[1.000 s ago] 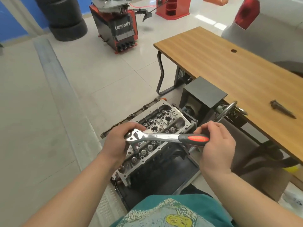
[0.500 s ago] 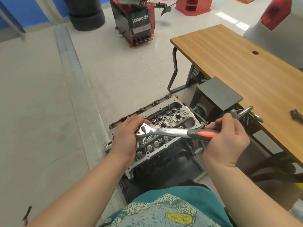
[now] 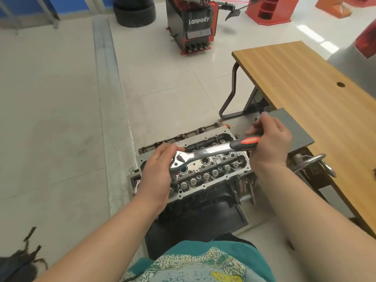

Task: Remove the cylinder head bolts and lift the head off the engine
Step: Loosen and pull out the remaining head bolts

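Over the cylinder head (image 3: 205, 169), seated on the engine on the floor, we worked a bolt loose; left hand (image 3: 157, 174) cupped the ratchet (image 3: 205, 154) head, fingers curled. Right hand (image 3: 270, 142) gripped the handle; next likely a steady swing

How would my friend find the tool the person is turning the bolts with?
Find the wooden table; beside it on the floor sits the grey cylinder head. The ratchet wrench lies across it, the only shiny tool with a black-and-red handle.
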Demonstrator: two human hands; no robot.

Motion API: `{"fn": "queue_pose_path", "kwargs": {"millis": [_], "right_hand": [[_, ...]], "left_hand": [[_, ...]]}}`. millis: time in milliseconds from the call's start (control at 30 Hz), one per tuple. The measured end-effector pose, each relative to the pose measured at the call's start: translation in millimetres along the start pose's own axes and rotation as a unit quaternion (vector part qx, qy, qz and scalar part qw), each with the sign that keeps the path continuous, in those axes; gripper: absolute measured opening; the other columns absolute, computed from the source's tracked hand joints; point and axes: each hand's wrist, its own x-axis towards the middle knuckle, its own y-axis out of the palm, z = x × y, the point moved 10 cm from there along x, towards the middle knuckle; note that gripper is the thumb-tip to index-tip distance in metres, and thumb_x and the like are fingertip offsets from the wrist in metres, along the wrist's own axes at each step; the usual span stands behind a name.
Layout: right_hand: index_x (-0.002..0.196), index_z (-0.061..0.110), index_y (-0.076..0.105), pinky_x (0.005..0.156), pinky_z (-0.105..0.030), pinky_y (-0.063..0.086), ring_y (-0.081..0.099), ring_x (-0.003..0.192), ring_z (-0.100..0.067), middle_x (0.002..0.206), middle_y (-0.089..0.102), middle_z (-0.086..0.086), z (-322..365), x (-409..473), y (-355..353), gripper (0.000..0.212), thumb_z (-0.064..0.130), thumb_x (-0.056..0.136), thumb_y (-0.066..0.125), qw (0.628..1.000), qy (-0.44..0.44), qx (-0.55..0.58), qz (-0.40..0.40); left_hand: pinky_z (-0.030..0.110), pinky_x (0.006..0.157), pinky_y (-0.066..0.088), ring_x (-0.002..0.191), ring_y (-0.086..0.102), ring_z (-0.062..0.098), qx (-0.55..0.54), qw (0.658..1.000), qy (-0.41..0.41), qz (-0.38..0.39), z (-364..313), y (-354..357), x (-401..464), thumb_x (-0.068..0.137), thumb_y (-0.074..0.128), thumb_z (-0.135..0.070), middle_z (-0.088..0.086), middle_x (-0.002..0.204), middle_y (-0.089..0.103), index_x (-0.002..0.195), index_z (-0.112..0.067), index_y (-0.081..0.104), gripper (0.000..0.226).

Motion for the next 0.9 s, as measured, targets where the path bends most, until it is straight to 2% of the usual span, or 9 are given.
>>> {"fn": "queue_pose_path", "kwargs": {"millis": [167, 300, 400, 533, 600, 667, 700, 767, 900], "right_hand": [[0.076, 0.012, 0.069, 0.053, -0.03, 0.046, 0.056, 0.052, -0.023, 0.066, 0.061, -0.011, -9, 48, 100, 0.02, 0.028, 0.087, 0.07, 0.979, 0.094, -0.055, 0.173], [0.105, 0.007, 0.061, 0.044, -0.026, 0.049, 0.065, 0.051, -0.025, 0.088, 0.064, -0.015, -26, 23, 265, 0.011, 0.009, 0.095, 0.066, 0.911, 0.114, -0.211, 0.336], [0.106, 0.016, 0.064, 0.069, -0.034, 0.058, 0.071, 0.089, -0.031, 0.106, 0.066, -0.01, -42, -47, 350, 0.019, 0.006, 0.09, 0.059, 0.772, -0.044, -0.417, 0.478], [0.132, 0.025, 0.062, 0.114, -0.046, 0.037, 0.047, 0.135, -0.027, 0.143, 0.055, -0.001, -14, -61, 340, 0.05, 0.007, 0.089, 0.045, 0.56, -0.34, -0.6, 0.459], [0.133, 0.029, 0.062, 0.103, -0.043, 0.045, 0.062, 0.115, -0.02, 0.121, 0.067, 0.004, -4, -57, 314, 0.052, 0.006, 0.09, 0.046, 0.468, -0.374, -0.641, 0.479], [0.127, 0.034, 0.066, 0.065, -0.033, 0.049, 0.065, 0.078, -0.01, 0.089, 0.067, 0.011, -10, -64, 272, 0.033, 0.025, 0.098, 0.054, 0.392, -0.335, -0.67, 0.534], [0.119, 0.037, 0.068, 0.059, -0.03, 0.047, 0.063, 0.07, -0.007, 0.082, 0.067, 0.012, -13, -73, 251, 0.026, 0.044, 0.098, 0.054, 0.382, -0.311, -0.661, 0.566], [0.104, 0.036, 0.069, 0.057, -0.03, 0.051, 0.066, 0.061, -0.006, 0.074, 0.072, 0.008, -17, -90, 214, 0.052, 0.078, 0.09, 0.044, 0.425, -0.202, -0.621, 0.627], [0.106, 0.017, 0.065, 0.053, -0.032, 0.056, 0.063, 0.05, -0.022, 0.07, 0.07, -0.008, -46, -106, 166, 0.057, 0.072, 0.098, 0.05, 0.526, 0.111, -0.543, 0.644]], "left_hand": [[0.041, 0.08, 0.046, 0.09, 0.064, 0.017, -0.01, 1.0, -0.003, -0.014, 6, -1, -11, 0.09, 0.066, -0.053, -0.005, 0.101, 0.071, 0.108, -0.025, 0.079, 0.036], [0.045, 0.089, 0.046, 0.081, 0.059, 0.017, -0.002, 1.0, -0.015, -0.008, 11, 5, -23, 0.081, 0.067, -0.066, -0.006, 0.083, 0.063, 0.121, -0.042, 0.075, 0.047], [0.042, 0.097, 0.048, 0.097, 0.064, 0.018, -0.024, 0.999, -0.012, -0.033, 10, 0, -29, 0.076, 0.077, -0.058, -0.007, 0.093, 0.069, 0.121, -0.049, 0.072, 0.046], [0.024, 0.091, 0.058, 0.106, 0.072, 0.009, 0.077, 0.995, 0.038, -0.046, 5, -10, -40, 0.077, 0.086, -0.031, -0.007, 0.112, 0.074, 0.129, -0.065, 0.057, 0.069], [0.022, 0.092, 0.057, 0.111, 0.072, 0.01, 0.114, 0.989, 0.057, -0.077, 8, -18, -40, 0.086, 0.083, -0.012, -0.007, 0.118, 0.072, 0.134, -0.066, 0.054, 0.078], [0.02, 0.094, 0.056, 0.116, 0.071, 0.009, 0.109, 0.987, 0.06, -0.102, 12, -24, -40, 0.092, 0.078, 0.002, -0.008, 0.124, 0.073, 0.13, -0.065, 0.059, 0.079], [0.02, 0.096, 0.056, 0.117, 0.071, 0.007, 0.109, 0.986, 0.066, -0.11, 12, -25, -38, 0.092, 0.077, 0.004, -0.012, 0.125, 0.074, 0.127, -0.064, 0.062, 0.078], [0.016, 0.094, 0.056, 0.115, 0.071, 0.002, 0.124, 0.98, 0.092, -0.128, 8, -28, -36, 0.09, 0.078, 0.005, -0.019, 0.122, 0.075, 0.12, -0.062, 0.067, 0.074], [0.014, 0.083, 0.057, 0.105, 0.073, -0.003, 0.171, 0.966, 0.122, -0.153, -1, -28, -31, 0.091, 0.078, -0.001, -0.026, 0.112, 0.076, 0.114, -0.066, 0.067, 0.071]]}}
